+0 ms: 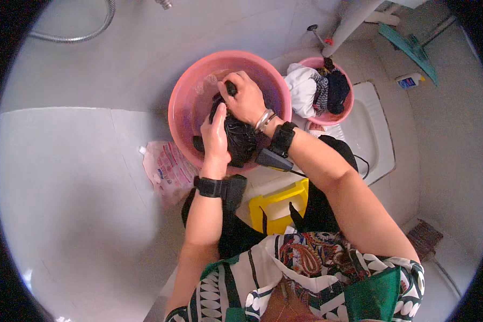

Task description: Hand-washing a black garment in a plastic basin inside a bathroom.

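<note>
A large pink plastic basin (182, 100) stands before me with wet black cloth (240, 139) bunched inside it. My right hand (243, 96) is closed in a fist over the upper part of the cloth, and a black fold pokes out between thumb and fingers. From the left side, my left hand (215, 135) holds the same cloth with its thumb pointing up; the other fingers are mostly hidden. Small suds (206, 83) cling to the basin's inner wall. Black straps with small devices sit on both wrists, and a bracelet is on the right one.
A smaller pink basin (348, 110) of clothes (302, 86) stands right of the large one, beside a squat toilet (368, 133). A detergent pouch (169, 167) lies left. A yellow plastic stool (279, 225) is between my legs. Farther right are a teal floor squeegee (412, 52) and a bottle (408, 81).
</note>
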Available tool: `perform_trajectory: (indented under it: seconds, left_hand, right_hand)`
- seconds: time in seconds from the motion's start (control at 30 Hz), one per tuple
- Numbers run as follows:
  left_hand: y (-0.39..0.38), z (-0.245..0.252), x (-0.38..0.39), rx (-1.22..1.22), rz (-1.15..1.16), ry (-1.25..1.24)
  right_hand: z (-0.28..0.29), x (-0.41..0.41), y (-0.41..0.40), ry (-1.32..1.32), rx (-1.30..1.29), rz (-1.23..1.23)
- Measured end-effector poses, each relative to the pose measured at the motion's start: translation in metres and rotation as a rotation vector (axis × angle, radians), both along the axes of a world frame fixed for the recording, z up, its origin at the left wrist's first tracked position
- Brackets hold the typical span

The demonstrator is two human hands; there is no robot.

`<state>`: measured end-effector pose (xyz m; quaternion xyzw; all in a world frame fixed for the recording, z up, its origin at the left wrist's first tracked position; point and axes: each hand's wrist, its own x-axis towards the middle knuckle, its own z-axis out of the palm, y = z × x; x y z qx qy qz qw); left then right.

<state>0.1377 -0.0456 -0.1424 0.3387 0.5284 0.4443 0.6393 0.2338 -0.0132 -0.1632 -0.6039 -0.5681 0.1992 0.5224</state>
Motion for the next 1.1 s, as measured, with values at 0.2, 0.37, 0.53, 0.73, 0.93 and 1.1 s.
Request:
perform_trajectory:
  seconds: [0.2, 0.37, 0.53, 0.73, 0.93, 1.1]
  left_hand:
    - [0.015, 0.006, -0.031, -0.001, 0.026, -0.206]
    - [0.018, -0.011, -0.023, -0.097, -0.005, -0.159]
    - [0.019, 0.019, -0.036, 0.102, -0.088, 0.071]
    - [0.019, 0.001, -0.031, 0.363, -0.157, -0.058]
    - [0.03, 0.0, -0.057, 0.463, -0.478, 0.267]
    - [0.021, -0.016, -0.047, 0.504, -0.563, 0.451]
  right_hand:
    - [0.026, -0.025, -0.04, -0.113, 0.133, 0.359]
    - [-0.007, 0.006, -0.018, -0.24, 0.147, 0.232]
    - [0.042, 0.017, -0.011, -0.364, 0.304, 0.387]
    - [0.028, 0.016, -0.02, -0.168, 0.015, 0.612]
    - [0.046, 0.037, 0.0, 0.63, -0.039, 0.307]
    - [0.078, 0.032, 0.0, 1.437, -0.057, 0.293]
